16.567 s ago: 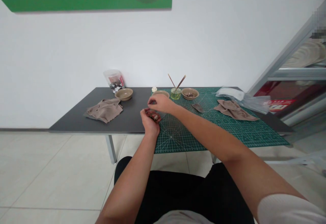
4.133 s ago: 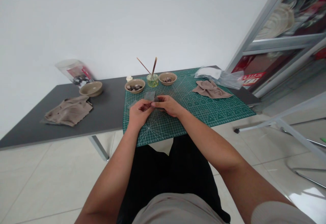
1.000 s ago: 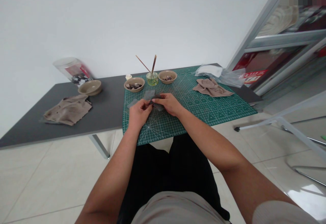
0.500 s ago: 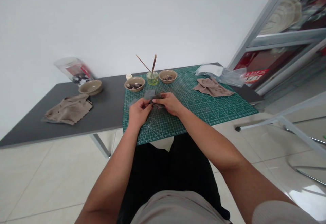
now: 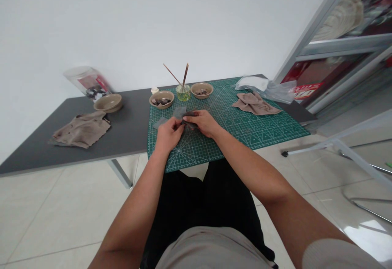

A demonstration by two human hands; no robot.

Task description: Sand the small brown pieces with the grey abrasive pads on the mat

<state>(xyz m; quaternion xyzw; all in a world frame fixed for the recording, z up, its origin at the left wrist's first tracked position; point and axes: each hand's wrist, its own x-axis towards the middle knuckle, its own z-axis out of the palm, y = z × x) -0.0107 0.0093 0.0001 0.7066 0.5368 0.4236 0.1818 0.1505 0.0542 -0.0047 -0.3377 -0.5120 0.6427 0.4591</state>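
Above the green cutting mat (image 5: 241, 134), my two hands meet with their fingertips together. Thumb and fingers of my right hand (image 5: 206, 123) are closed on a thin, dark grey piece (image 5: 189, 114), too small to identify. My left hand (image 5: 168, 134) pinches at the same spot from the other side; what lies between its fingertips is mostly hidden. Just beyond the left fingers, a grey translucent piece (image 5: 179, 112) lies on the mat, with a similar pale piece (image 5: 159, 122) beside it.
Behind my hands stand a bowl of dark and pale pieces (image 5: 161, 100), a glass holding sticks (image 5: 183, 93) and another bowl (image 5: 202, 90). A brown cloth (image 5: 255, 103) and plastic bag (image 5: 266, 87) lie right. Leftward are a cloth (image 5: 81, 130), a bowl (image 5: 108, 103) and a clear container (image 5: 88, 83).
Both hands stay almost in place, with small shifts of the fingers around the dark piece. The whole view has moved slightly.
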